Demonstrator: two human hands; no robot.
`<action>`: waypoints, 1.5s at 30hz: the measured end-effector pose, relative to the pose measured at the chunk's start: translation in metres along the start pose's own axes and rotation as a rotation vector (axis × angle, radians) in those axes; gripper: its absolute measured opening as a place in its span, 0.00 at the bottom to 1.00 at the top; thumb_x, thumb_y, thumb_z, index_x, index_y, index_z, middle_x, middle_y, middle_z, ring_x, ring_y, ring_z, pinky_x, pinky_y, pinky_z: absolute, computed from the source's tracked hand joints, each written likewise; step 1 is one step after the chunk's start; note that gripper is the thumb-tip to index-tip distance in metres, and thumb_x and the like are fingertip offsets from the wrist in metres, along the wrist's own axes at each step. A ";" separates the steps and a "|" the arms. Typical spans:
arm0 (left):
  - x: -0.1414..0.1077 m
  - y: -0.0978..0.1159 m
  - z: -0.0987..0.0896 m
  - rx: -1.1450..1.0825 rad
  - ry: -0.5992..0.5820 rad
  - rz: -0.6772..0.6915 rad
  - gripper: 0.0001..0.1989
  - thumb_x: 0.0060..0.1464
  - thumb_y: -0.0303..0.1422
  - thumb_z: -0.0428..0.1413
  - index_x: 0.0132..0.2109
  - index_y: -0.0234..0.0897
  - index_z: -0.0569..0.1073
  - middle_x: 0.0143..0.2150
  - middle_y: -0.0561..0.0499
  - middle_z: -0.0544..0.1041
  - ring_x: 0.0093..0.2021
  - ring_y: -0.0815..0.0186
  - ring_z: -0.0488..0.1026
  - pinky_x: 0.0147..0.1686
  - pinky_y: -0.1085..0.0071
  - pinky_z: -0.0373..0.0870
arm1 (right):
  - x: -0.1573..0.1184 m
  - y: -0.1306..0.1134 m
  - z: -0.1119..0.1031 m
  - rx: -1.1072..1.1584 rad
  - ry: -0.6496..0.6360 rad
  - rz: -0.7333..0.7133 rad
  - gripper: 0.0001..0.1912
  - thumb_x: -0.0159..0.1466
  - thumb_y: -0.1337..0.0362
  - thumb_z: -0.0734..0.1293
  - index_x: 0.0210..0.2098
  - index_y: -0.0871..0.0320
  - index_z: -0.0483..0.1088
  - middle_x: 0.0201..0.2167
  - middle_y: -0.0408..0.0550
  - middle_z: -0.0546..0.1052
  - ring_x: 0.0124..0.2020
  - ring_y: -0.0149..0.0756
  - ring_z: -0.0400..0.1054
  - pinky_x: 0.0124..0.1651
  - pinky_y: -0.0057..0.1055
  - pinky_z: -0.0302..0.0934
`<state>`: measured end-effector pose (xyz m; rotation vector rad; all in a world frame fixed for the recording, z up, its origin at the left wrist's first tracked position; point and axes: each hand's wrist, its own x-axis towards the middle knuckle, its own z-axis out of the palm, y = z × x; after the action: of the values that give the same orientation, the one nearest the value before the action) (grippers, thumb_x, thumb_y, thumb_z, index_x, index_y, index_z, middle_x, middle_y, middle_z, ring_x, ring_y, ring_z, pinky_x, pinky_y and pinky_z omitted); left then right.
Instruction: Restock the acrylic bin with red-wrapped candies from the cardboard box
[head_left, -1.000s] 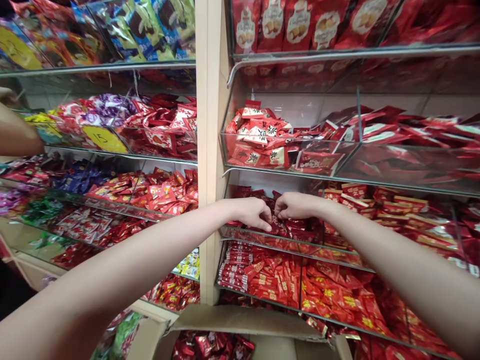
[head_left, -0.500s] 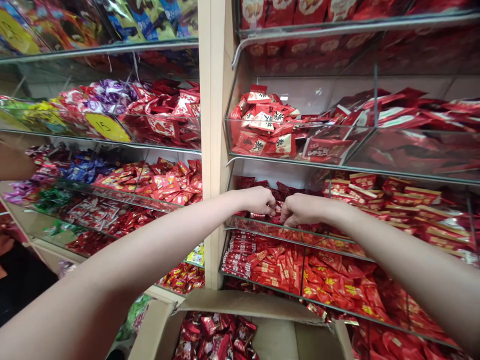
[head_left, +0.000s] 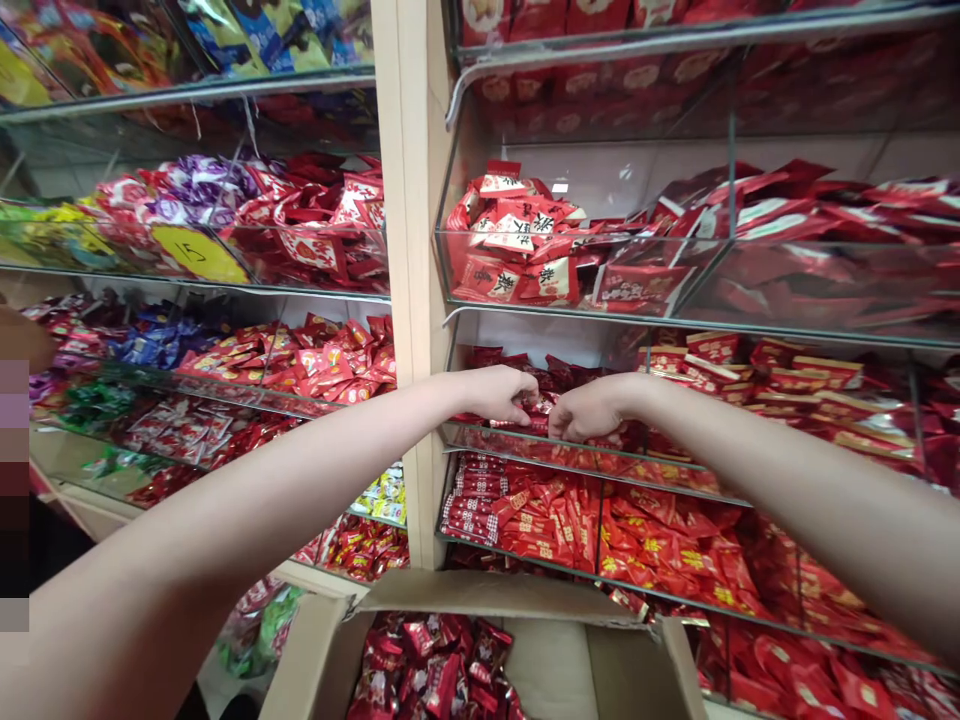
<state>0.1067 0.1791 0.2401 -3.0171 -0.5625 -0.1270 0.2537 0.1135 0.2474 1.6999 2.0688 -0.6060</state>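
Both arms reach into a shelf compartment of dark red wrapped candies (head_left: 566, 372) right of the wooden post. My left hand (head_left: 504, 393) is at the compartment's left side, its fingers curled over the candies; what they hold, if anything, is too small to make out. Close by on the right, my right hand (head_left: 592, 408) points down behind the clear front panel (head_left: 540, 448), fingers bent and partly hidden among the wrappers. A small gap separates the hands. Below them an open cardboard box (head_left: 487, 595) holds dark red packets (head_left: 431, 665) on its left side.
A wooden post (head_left: 411, 300) divides the shelving. Glass shelf edges (head_left: 675, 322) run above my hands. Red packets (head_left: 517, 225) fill the shelf above, and red candies (head_left: 547, 520) the one below. A yellow tag (head_left: 199, 253) hangs at left. Part of another person's hand (head_left: 30, 340) shows at the far left.
The view has shifted slightly, with the shelves appearing further left. My hands have moved slightly apart, and my right hand's fingers now point further down into the candies.
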 end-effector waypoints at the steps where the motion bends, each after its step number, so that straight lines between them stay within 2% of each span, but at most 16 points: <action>1: 0.000 0.000 0.000 -0.008 -0.014 0.011 0.16 0.44 0.38 0.54 0.41 0.35 0.70 0.35 0.51 0.75 0.31 0.69 0.69 0.27 0.78 0.60 | 0.000 0.002 -0.001 0.037 -0.003 -0.019 0.19 0.53 0.72 0.56 0.44 0.58 0.64 0.13 0.34 0.57 0.11 0.23 0.49 0.18 0.23 0.49; 4: 0.002 -0.002 0.001 -0.034 -0.025 0.020 0.13 0.47 0.36 0.52 0.40 0.36 0.72 0.38 0.51 0.76 0.35 0.69 0.70 0.33 0.78 0.61 | 0.001 0.010 -0.003 0.172 -0.010 -0.063 0.17 0.54 0.71 0.58 0.43 0.58 0.65 0.15 0.34 0.58 0.12 0.20 0.46 0.18 0.21 0.46; 8: 0.006 -0.004 0.006 -0.042 0.030 0.037 0.14 0.48 0.34 0.52 0.42 0.37 0.72 0.40 0.50 0.76 0.39 0.68 0.70 0.37 0.78 0.61 | 0.005 0.023 -0.004 0.320 -0.016 -0.126 0.16 0.52 0.67 0.62 0.41 0.59 0.66 0.18 0.34 0.63 0.12 0.18 0.45 0.16 0.20 0.41; 13: 0.007 -0.001 0.007 -0.113 -0.052 0.044 0.11 0.47 0.35 0.52 0.37 0.40 0.75 0.33 0.55 0.77 0.31 0.72 0.70 0.33 0.80 0.60 | 0.003 0.025 -0.009 0.325 -0.017 -0.127 0.14 0.53 0.66 0.61 0.40 0.59 0.66 0.18 0.36 0.65 0.11 0.18 0.46 0.15 0.19 0.42; 15: 0.006 0.002 0.005 -0.112 -0.072 0.005 0.10 0.45 0.33 0.53 0.36 0.40 0.75 0.32 0.55 0.77 0.28 0.73 0.70 0.30 0.80 0.60 | -0.004 0.021 -0.015 0.264 0.055 -0.068 0.13 0.54 0.67 0.60 0.39 0.59 0.67 0.20 0.38 0.68 0.13 0.19 0.51 0.17 0.20 0.47; 18: 0.005 0.007 0.003 -0.071 -0.059 -0.011 0.10 0.44 0.31 0.53 0.35 0.39 0.75 0.32 0.54 0.78 0.28 0.72 0.69 0.29 0.79 0.60 | -0.015 0.013 -0.025 0.047 0.318 0.068 0.11 0.54 0.69 0.59 0.36 0.60 0.69 0.21 0.44 0.72 0.18 0.25 0.60 0.21 0.22 0.53; 20: 0.004 0.009 0.005 -0.032 -0.042 0.006 0.09 0.45 0.30 0.52 0.34 0.39 0.76 0.32 0.54 0.78 0.29 0.71 0.70 0.30 0.78 0.60 | -0.017 0.009 -0.029 -0.127 0.448 0.122 0.10 0.51 0.70 0.61 0.32 0.59 0.71 0.23 0.46 0.74 0.23 0.29 0.65 0.23 0.23 0.54; 23: 0.003 0.009 0.008 0.050 -0.017 0.041 0.10 0.46 0.29 0.51 0.35 0.40 0.75 0.33 0.53 0.77 0.31 0.68 0.70 0.32 0.76 0.61 | -0.010 0.007 -0.028 -0.268 0.508 0.119 0.08 0.49 0.70 0.64 0.29 0.58 0.72 0.28 0.47 0.76 0.30 0.34 0.67 0.28 0.25 0.56; 26: 0.002 0.010 0.010 0.145 0.007 0.088 0.11 0.47 0.29 0.49 0.35 0.39 0.75 0.33 0.50 0.77 0.34 0.67 0.69 0.35 0.75 0.61 | 0.004 0.007 -0.024 -0.298 0.583 0.039 0.09 0.50 0.68 0.63 0.31 0.57 0.72 0.29 0.48 0.76 0.32 0.35 0.68 0.30 0.26 0.56; 31: -0.003 0.015 0.007 0.186 0.010 0.072 0.12 0.49 0.30 0.48 0.37 0.42 0.75 0.36 0.51 0.74 0.37 0.67 0.67 0.38 0.75 0.60 | 0.024 0.001 -0.017 -0.380 0.512 -0.031 0.15 0.47 0.61 0.65 0.33 0.61 0.72 0.30 0.51 0.75 0.29 0.36 0.67 0.26 0.26 0.55; 35: -0.006 0.012 0.007 0.186 0.083 -0.004 0.11 0.49 0.36 0.49 0.37 0.44 0.75 0.38 0.49 0.70 0.41 0.64 0.64 0.40 0.72 0.60 | 0.032 -0.002 -0.017 -0.409 0.541 -0.051 0.18 0.47 0.59 0.65 0.35 0.63 0.71 0.31 0.53 0.75 0.29 0.36 0.67 0.26 0.26 0.55; 39: -0.006 0.009 0.007 0.192 -0.012 0.006 0.13 0.51 0.36 0.46 0.39 0.43 0.74 0.38 0.49 0.72 0.42 0.63 0.65 0.43 0.70 0.59 | 0.032 0.006 -0.028 -0.305 0.443 -0.088 0.15 0.48 0.63 0.64 0.36 0.60 0.71 0.30 0.48 0.76 0.28 0.32 0.67 0.26 0.23 0.55; 42: -0.004 0.014 0.003 0.240 -0.028 -0.073 0.18 0.51 0.42 0.44 0.43 0.41 0.71 0.42 0.44 0.71 0.43 0.58 0.65 0.42 0.64 0.60 | 0.025 0.013 -0.038 -0.234 0.513 -0.002 0.14 0.51 0.65 0.62 0.36 0.59 0.71 0.31 0.46 0.76 0.28 0.31 0.67 0.27 0.22 0.55; 45: 0.000 0.022 -0.002 0.252 -0.054 -0.154 0.25 0.49 0.48 0.42 0.49 0.41 0.66 0.46 0.42 0.70 0.45 0.54 0.64 0.41 0.59 0.61 | 0.021 0.013 -0.039 -0.304 0.544 0.162 0.14 0.50 0.63 0.63 0.34 0.63 0.72 0.32 0.52 0.76 0.30 0.35 0.68 0.26 0.24 0.57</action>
<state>0.1146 0.1589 0.2406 -2.7387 -0.7539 0.0164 0.2616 0.1543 0.2673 1.9634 2.1833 0.2457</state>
